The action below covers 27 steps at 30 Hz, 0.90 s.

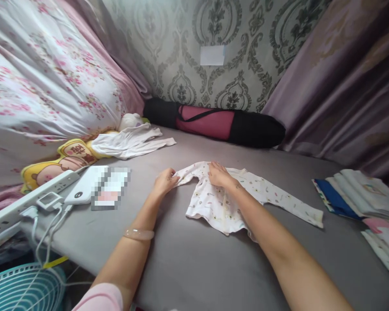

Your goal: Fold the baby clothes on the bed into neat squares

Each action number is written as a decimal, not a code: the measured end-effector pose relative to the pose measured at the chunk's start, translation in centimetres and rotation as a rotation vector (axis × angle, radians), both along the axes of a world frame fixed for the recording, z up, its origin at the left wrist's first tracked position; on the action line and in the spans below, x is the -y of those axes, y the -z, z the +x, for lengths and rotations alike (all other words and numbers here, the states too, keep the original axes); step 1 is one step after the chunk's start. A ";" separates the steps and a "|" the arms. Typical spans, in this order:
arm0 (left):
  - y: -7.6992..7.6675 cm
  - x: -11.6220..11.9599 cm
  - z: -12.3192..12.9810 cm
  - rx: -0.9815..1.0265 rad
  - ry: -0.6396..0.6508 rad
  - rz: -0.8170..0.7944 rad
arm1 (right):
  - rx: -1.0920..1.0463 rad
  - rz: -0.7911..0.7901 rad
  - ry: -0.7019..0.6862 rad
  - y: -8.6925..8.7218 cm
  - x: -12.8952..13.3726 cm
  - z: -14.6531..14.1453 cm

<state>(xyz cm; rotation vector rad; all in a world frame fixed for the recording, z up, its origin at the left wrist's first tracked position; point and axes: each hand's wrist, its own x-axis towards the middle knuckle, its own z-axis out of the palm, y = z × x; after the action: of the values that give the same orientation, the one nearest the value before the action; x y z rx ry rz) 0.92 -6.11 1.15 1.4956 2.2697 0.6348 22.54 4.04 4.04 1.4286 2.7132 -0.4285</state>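
Observation:
A small white long-sleeved baby shirt (pixel 210 205) with a scattered print lies spread on the grey bed surface (pixel 194 268). My left hand (pixel 165 180) pinches the cuff of the sleeve on the left, its fingers closed around the edge. Flat on the shirt's upper chest, near the neckline, rests my right hand (pixel 218 174), with its fingers stretched out. The shirt's other sleeve (pixel 291 205) reaches out to the right past my right forearm, which covers part of the body and hem.
Folded clothes (pixel 366 194) are stacked at the right. A power strip (pixel 32 201), a white power bank (pixel 87 185) and cables lie left, above a teal fan (pixel 22 285). Behind them are a yellow cushion (pixel 48 170) and white garment (pixel 129 142). A black-and-red bag (pixel 207 123) lies along the wall.

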 end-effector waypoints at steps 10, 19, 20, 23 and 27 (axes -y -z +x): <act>-1.7 0.8 -0.4 0.567 -0.096 0.160 | -0.186 0.104 0.085 3.5 1.0 -3.1; -1.4 0.8 -3.0 0.884 -0.157 0.293 | -0.237 0.147 0.089 4.8 1.3 -2.7; -1.2 0.4 -3.1 0.832 -0.182 0.323 | -0.238 0.146 0.094 4.8 1.3 -2.8; -0.6 -0.9 -3.3 0.576 -0.225 0.338 | -0.238 0.138 0.108 4.8 1.5 -3.0; -0.3 -2.2 -3.3 0.046 -0.158 0.277 | -0.228 0.132 0.120 4.6 1.8 -3.2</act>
<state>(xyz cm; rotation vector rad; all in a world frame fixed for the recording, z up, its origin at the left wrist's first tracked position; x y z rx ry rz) -2.37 -3.93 1.48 1.4088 2.3555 1.0562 19.35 2.20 -0.58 1.6803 2.8901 -0.4514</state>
